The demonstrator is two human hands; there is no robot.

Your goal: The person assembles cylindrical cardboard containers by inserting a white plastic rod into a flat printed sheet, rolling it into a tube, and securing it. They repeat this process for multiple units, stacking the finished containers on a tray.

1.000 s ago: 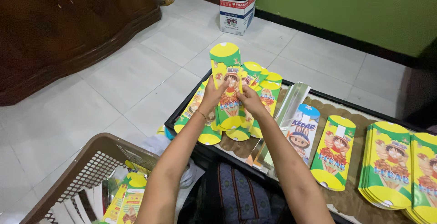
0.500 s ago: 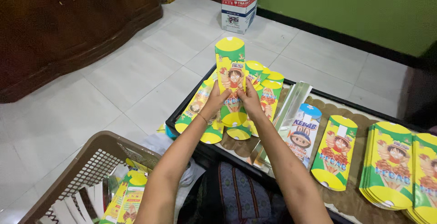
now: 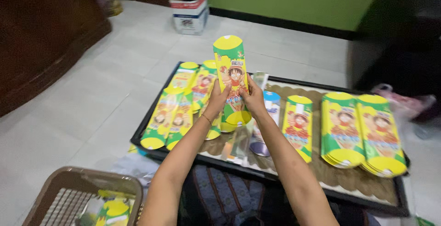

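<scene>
Yellow-green pouch (image 3: 231, 77) upright above black tray (image 3: 151, 149), pinched at lower edges by left hand (image 3: 217, 101) and right hand (image 3: 253, 100). Left: fanned pouches (image 3: 177, 111). Right: stacks (image 3: 363, 132). Near left: brown basket (image 3: 69, 182).

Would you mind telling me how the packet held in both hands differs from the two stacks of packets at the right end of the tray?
The held packet is a single one, raised off the tray between the left hand and the right hand; the stacks are many packets piled together, lying flat and untouched. The held packet stands nearly upright, the stacks lie down. Both share the green and yellow cartoon print.
</scene>
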